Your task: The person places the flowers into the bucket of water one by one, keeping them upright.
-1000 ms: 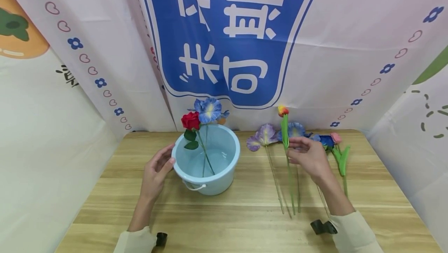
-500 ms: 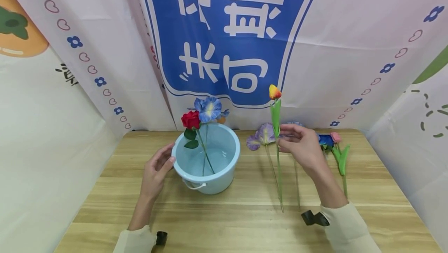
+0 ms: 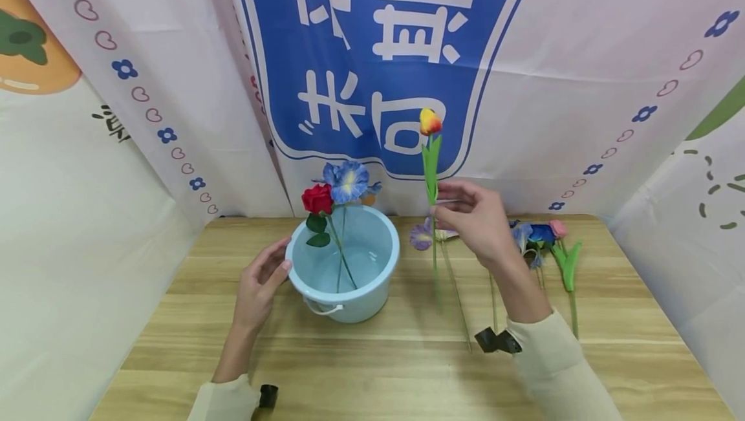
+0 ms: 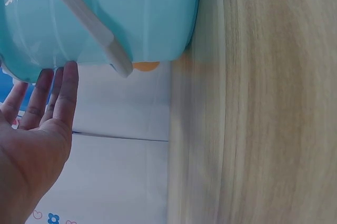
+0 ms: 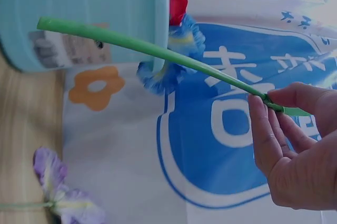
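We see a wood-grain tabletop (image 3: 372, 369) and, past its far edge, a white cloth (image 3: 553, 117) with a blue panel (image 3: 372, 78) of white characters. Strips of hearts and blue blossoms (image 3: 125, 70) slant toward both far corners. Past the left edge we spot a printed persimmon (image 3: 49, 52), past the right a green print (image 3: 724, 114).

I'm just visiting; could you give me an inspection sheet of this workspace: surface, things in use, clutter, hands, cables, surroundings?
Surface: wood-grained table.
Things in use: light-blue bucket stands upright, holding a red rose and a yellow-centred blue flower; red-and-yellow tulip is held upright above the table; purple flower and pink flower lie to the bucket's right, among others.
Clutter: nothing seen.
Hands: left hand touches the bucket at its rim; right hand pinches the tulip's stem.
Cables: nothing seen.
Surroundings: printed white cloth hangs behind the table, with a blue panel bearing white lettering.
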{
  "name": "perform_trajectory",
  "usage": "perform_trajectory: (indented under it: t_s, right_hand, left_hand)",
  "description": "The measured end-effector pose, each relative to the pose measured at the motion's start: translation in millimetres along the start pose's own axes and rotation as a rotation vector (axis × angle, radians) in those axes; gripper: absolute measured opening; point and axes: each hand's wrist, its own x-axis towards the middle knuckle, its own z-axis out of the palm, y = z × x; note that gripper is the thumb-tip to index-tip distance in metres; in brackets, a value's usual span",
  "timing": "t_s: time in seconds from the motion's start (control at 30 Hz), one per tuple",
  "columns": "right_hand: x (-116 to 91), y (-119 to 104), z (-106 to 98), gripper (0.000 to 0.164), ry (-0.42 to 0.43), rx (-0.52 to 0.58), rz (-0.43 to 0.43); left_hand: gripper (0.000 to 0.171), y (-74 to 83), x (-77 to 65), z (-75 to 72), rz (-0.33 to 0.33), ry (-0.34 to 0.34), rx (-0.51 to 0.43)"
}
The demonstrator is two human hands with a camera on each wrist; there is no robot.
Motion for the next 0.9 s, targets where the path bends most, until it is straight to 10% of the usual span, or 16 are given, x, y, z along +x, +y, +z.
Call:
perform_trajectory:
  t_s: [0.9]
  right_hand:
    - [25.6,-60.9,58.1,0.038,0.009,0.110,-0.286]
  left_hand:
    - [0.042,-0.6,0.1,-0.3,0.026,0.002,-0.015]
